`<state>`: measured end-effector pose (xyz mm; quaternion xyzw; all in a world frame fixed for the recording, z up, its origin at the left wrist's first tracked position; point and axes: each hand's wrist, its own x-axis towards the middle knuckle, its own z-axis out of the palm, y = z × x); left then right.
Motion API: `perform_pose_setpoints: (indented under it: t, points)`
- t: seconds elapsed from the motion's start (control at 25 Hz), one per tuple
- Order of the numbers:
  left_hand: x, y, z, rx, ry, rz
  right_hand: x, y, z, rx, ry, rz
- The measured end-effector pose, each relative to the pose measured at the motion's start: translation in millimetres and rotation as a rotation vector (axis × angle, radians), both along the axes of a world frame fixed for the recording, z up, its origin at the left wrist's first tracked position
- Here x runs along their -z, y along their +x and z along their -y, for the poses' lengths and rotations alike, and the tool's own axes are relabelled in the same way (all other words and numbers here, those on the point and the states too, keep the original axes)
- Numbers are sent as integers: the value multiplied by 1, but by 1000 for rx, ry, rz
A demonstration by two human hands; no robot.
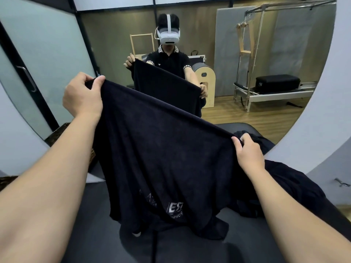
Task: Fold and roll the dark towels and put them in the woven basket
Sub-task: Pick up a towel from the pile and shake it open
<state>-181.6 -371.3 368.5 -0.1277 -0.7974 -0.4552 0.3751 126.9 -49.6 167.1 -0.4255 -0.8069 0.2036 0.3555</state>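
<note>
I hold a dark towel (167,158) spread out in the air by its top edge. My left hand (83,95) pinches the upper left corner, raised high. My right hand (248,150) pinches the upper right corner, lower down, so the top edge slopes down to the right. The towel's bottom hem, with pale lettering, drapes onto the dark padded table (180,247). A pile of other dark towels (288,186) lies on the table to the right, behind my right arm. A bit of the woven basket (57,133) shows at the left, mostly hidden by my left arm.
A large round mirror (256,120) stands just behind the table and reflects a person with a headset holding the towel, plus exercise equipment on a wooden floor. A glass door with a handle (26,78) is at the left. A metal hook (341,182) is at the right wall.
</note>
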Motion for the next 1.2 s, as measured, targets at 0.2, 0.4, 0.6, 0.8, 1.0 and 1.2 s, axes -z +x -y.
perform_pose_setpoints:
  t: [0.2, 0.4, 0.6, 0.8, 1.0, 1.2]
  points:
    - [-10, 13, -24, 62, -51, -59, 37, 10, 16, 86, -112, -4]
    - [-37, 22, -21, 118, -65, -129, 36, 24, 39, 167, -90, -115]
    - [-52, 33, 7, 142, -5, -140, 2, 39, 66, 289, -81, -331]
    - [-56, 47, 45, 138, 68, -112, -44, 55, 95, 320, -93, -595]
    - [-76, 67, 84, 164, 161, -131, -106, 76, 123, 236, 59, -859]
    - [-96, 80, 115, 139, 259, -175, -163, 92, 154, 174, 217, -974]
